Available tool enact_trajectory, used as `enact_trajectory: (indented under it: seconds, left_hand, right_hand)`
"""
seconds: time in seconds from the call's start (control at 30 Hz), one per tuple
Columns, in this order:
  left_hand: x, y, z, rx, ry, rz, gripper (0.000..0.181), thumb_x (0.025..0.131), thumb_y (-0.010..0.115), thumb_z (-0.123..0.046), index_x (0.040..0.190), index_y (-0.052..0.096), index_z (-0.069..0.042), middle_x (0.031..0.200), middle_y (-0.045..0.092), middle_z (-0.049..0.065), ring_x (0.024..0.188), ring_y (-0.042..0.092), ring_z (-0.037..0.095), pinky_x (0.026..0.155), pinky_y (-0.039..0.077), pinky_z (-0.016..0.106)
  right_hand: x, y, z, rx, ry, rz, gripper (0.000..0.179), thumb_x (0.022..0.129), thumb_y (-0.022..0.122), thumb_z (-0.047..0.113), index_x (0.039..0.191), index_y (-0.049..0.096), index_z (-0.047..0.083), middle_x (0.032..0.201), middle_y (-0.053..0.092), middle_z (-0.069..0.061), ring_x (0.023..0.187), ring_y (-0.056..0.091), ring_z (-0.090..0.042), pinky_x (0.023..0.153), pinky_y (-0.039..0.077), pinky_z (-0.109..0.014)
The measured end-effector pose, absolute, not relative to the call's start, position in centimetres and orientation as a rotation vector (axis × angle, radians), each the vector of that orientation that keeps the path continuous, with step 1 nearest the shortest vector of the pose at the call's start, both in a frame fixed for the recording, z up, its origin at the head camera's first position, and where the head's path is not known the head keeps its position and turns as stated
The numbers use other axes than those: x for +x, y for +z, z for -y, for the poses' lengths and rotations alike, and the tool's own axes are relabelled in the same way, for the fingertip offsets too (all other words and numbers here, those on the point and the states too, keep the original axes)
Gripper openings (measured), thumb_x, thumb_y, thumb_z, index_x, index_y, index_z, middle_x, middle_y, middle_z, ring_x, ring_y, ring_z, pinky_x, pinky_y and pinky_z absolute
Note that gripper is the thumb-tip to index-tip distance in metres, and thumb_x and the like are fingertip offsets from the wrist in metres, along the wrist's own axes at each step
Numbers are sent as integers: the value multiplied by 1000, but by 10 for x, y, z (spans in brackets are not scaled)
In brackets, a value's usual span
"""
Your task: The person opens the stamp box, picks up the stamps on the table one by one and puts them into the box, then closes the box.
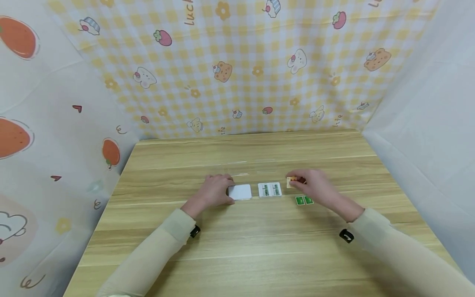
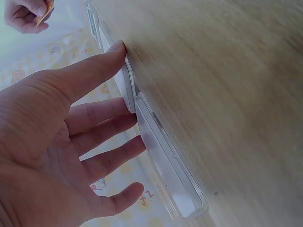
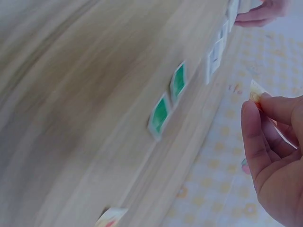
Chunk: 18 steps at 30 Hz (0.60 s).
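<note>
My left hand (image 1: pixel 215 189) holds a blank white rectangular piece (image 1: pixel 240 192) by its left end, thumb at the near edge and fingertips at the far edge. Above the table on the right, my right hand (image 1: pixel 315 185) pinches a small picture card (image 1: pixel 290 182) between thumb and fingers; its print is orange and cream. Between the hands lies a white holder (image 1: pixel 269 189) bearing two small cards with green and grey prints. Two small green cards (image 1: pixel 304 200) lie side by side, just nearer than my right hand.
Clear plastic pieces (image 1: pixel 237 175) lie faintly visible beyond the white ones. Another small card with a reddish print (image 3: pixel 111 217) shows at the bottom of the right wrist view. A checked cloth (image 1: pixel 237 82) hangs behind the wooden table (image 1: pixel 237 264), with pale sheets at both sides.
</note>
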State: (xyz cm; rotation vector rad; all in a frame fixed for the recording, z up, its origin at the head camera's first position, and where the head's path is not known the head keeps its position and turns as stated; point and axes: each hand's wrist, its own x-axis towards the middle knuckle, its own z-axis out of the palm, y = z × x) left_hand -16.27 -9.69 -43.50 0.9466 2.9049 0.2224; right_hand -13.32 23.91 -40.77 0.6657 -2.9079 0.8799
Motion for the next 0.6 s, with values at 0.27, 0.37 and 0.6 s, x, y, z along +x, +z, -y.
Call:
enact_trajectory:
  seconds: [0.27, 0.37, 0.6]
  left_hand:
    - [-163, -435, 96, 946, 207, -2898, 57, 66, 77, -47, 113, 64, -18, 116, 56, -4, 99, 53, 18, 84, 35, 49]
    - [-163, -435, 96, 945, 218, -2893, 57, 66, 77, -47, 113, 64, -17, 116, 57, -4, 98, 53, 18, 83, 35, 49]
    - [-163, -433, 96, 949, 214, -2889, 56, 66, 77, -46, 112, 65, -16, 115, 57, -3, 98, 53, 19, 83, 36, 50]
  right_hand:
    - [-140, -403, -210, 745, 932, 2850, 20, 84, 65, 25, 104, 65, 25, 80, 61, 13, 69, 56, -3, 58, 47, -24]
    - [-143, -404, -199, 758, 937, 2847, 20, 84, 66, 24, 104, 65, 27, 79, 61, 15, 68, 56, -1, 58, 47, -23]
    - [-150, -408, -172, 797, 947, 2843, 20, 82, 68, 24, 101, 65, 26, 75, 60, 15, 65, 55, -1, 56, 46, -22]
